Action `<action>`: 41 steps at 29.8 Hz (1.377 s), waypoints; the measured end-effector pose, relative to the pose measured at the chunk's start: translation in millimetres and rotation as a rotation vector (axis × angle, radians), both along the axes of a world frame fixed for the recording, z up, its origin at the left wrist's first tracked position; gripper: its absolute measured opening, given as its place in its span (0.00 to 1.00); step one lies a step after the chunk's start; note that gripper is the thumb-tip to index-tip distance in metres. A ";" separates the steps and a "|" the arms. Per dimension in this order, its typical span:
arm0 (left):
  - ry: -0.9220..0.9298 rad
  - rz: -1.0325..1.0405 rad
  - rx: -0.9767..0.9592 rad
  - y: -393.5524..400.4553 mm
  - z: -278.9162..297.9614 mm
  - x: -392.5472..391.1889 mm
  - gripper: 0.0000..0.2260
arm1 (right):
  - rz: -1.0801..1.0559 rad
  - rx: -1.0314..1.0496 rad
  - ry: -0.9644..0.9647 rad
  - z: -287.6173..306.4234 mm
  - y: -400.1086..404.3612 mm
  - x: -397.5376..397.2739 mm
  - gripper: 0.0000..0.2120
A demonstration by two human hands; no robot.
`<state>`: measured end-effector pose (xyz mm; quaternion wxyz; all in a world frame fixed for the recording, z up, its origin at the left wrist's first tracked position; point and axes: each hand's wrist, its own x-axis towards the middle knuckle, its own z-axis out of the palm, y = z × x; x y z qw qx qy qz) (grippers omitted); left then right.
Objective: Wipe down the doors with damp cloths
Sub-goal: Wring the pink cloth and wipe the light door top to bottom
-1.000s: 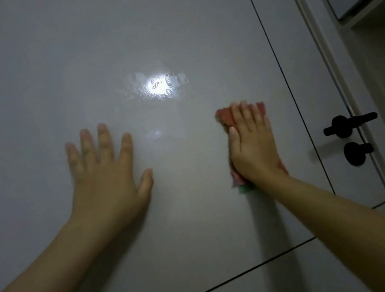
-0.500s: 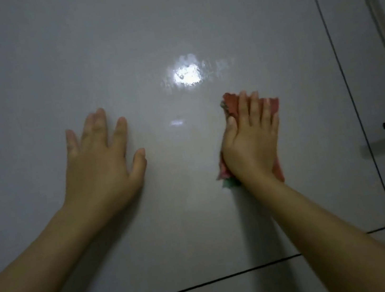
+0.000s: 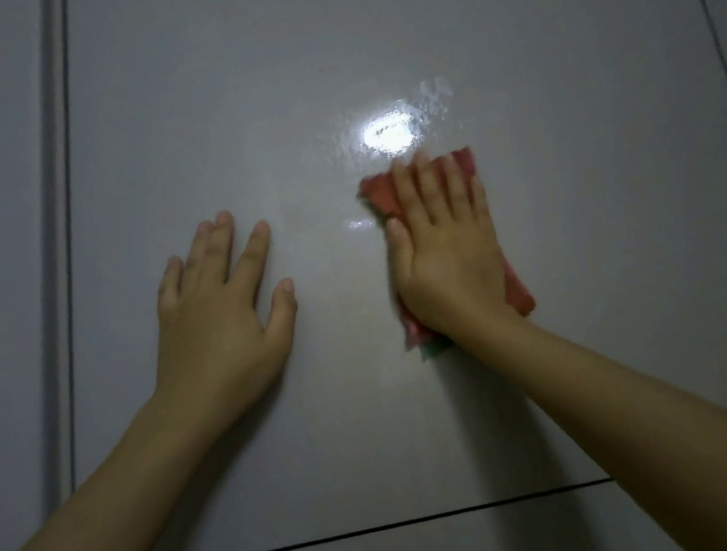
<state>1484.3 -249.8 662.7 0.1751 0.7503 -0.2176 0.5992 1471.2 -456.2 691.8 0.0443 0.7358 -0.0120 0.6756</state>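
Red cloth (image 3: 380, 195) sits flat on the grey door (image 3: 576, 196), right of the panel's middle, just below a bright wet glare spot (image 3: 389, 132). We see the cloth's top edge poking out above the fingertips, a strip down the right side by the wrist, and a greenish corner at the bottom left. Our right hand (image 3: 448, 253) lies on top of it, fingers straight and close together, palm pressing the cloth against the door; nothing curled around it. Our left hand (image 3: 218, 325) is flat on the bare door, well apart from the cloth, fingers spread, thumb out to the right, holding nothing. Both forearms come up from the bottom corners. A thin dark groove (image 3: 367, 532) runs across the door below the hands, another runs down the right side. Door frame (image 3: 22, 279) stands along the left edge. At far right a dark blurred spot, we can't tell what.
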 end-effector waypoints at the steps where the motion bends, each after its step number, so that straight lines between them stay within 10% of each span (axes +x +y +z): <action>1: -0.015 -0.020 -0.007 4.4 0.2 0.4 0.30 | -0.006 -0.132 0.043 -11.7 2.6 -0.6 0.26; 7: -0.081 0.127 -0.009 55.4 -23.6 5.6 0.28 | -0.059 -0.892 0.288 -16.8 -52.5 -22.8 0.25; 13: -0.096 0.187 -0.075 105.5 -49.5 27.1 0.28 | 0.023 -0.043 -0.008 13.5 41.0 9.5 0.27; 23: -0.159 0.167 -0.080 118.6 -57.1 34.7 0.27 | -0.042 -0.923 0.263 -12.7 29.7 -1.5 0.25; 29: -0.166 0.185 -0.117 118.5 -59.7 38.1 0.27 | 0.002 -0.251 0.040 18.2 102.1 19.5 0.27; 37: -0.137 0.194 -0.100 124.6 -63.5 36.7 0.27 | 0.020 -0.878 0.256 -17.3 96.7 12.9 0.26; 41: -0.142 0.180 -0.100 125.1 -65.0 38.2 0.27 | -0.034 -0.670 0.181 20.2 95.2 11.5 0.26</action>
